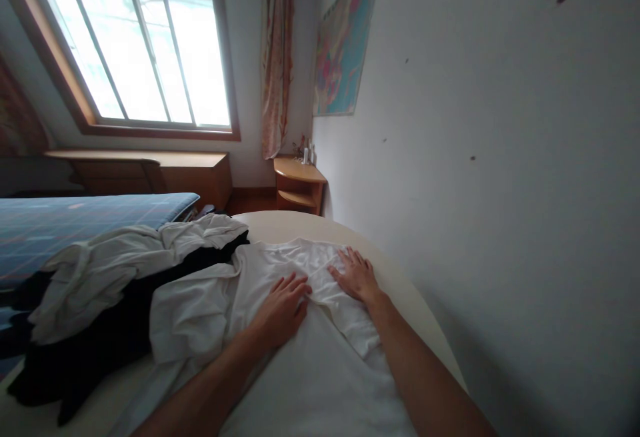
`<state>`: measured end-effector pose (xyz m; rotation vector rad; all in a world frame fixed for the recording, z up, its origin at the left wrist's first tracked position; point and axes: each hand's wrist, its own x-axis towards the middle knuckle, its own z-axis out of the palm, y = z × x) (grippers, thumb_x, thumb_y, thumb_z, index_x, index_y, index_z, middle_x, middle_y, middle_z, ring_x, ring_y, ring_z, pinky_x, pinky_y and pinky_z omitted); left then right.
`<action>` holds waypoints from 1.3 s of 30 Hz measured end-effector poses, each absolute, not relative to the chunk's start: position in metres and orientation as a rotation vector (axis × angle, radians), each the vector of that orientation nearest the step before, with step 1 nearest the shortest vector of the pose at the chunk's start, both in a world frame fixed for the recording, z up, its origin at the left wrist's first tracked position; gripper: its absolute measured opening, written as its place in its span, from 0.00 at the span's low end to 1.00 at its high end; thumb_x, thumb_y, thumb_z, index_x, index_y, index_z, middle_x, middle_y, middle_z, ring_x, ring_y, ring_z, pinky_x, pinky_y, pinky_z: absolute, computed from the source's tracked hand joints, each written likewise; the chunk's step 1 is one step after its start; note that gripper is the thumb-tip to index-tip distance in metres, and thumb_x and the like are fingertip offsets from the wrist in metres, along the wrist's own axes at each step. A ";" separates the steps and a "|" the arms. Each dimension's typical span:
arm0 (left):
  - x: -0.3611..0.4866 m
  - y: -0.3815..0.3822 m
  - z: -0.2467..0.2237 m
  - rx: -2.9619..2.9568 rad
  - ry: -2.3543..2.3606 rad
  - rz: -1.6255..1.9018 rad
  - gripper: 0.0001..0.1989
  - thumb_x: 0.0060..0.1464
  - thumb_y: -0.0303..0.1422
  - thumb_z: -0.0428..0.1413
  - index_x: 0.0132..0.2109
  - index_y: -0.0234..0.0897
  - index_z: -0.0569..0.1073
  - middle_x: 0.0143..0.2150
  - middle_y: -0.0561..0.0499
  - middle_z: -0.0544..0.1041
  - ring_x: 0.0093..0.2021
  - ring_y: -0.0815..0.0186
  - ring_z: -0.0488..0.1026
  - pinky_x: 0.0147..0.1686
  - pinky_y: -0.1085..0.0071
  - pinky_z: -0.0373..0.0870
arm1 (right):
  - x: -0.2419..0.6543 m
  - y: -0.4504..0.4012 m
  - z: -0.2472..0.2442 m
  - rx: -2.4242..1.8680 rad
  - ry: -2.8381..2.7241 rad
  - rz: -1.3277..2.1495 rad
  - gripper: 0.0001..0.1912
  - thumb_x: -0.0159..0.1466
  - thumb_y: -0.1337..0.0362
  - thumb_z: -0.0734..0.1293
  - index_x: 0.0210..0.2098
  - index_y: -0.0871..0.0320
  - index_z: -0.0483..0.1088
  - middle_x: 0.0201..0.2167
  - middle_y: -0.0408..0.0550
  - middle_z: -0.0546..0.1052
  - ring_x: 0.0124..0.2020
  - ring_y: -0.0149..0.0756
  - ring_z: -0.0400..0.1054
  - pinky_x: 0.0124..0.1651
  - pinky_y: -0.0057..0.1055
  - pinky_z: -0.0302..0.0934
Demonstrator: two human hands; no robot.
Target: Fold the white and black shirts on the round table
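A white long-sleeved shirt [320, 364] lies spread over a round cream table, its far part wrinkled. One sleeve [190, 310] is bunched out on the left side. My left hand [285, 307] rests on the middle of the shirt, fingers stretched forward and slightly curved. Farther up and to the right, my right hand [355, 274] lies flat on the cloth near its far right edge with fingers spread. Neither hand appears to grip the fabric. A fold runs down from between the hands toward the right forearm.
Black clothes [105, 350] and a crumpled white garment [125, 257] are heaped at the left. Behind them is a bed with a blue checked cover [90, 217]. The round table's rim [415, 297] runs close to the right wall. A corner shelf [300, 170] and desk [195, 159] stand beyond.
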<state>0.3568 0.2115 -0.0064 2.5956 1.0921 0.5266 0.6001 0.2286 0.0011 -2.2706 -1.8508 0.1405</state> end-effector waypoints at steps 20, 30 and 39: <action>0.359 0.187 0.016 2.666 0.513 0.407 0.30 0.62 0.34 0.53 0.69 0.48 0.59 0.69 0.51 0.64 0.70 0.56 0.57 0.69 0.52 0.51 | 0.607 0.220 -0.006 -2.210 -1.850 0.151 0.33 0.70 0.46 0.54 0.69 0.55 0.56 0.73 0.49 0.49 0.73 0.49 0.41 0.70 0.56 0.35; 0.357 0.193 0.005 2.688 0.615 0.473 0.21 0.61 0.33 0.55 0.61 0.49 0.70 0.70 0.50 0.61 0.71 0.51 0.53 0.68 0.50 0.53 | 0.594 0.177 0.022 -1.772 -2.046 -0.056 0.12 0.70 0.59 0.60 0.45 0.58 0.71 0.48 0.51 0.76 0.51 0.39 0.68 0.57 0.36 0.56; 0.359 0.192 0.004 2.665 0.671 0.452 0.28 0.60 0.32 0.55 0.67 0.44 0.63 0.71 0.47 0.61 0.72 0.53 0.50 0.69 0.49 0.50 | 0.576 0.069 0.037 -1.795 -2.193 0.162 0.15 0.58 0.62 0.71 0.44 0.56 0.71 0.43 0.49 0.75 0.46 0.42 0.69 0.50 0.35 0.61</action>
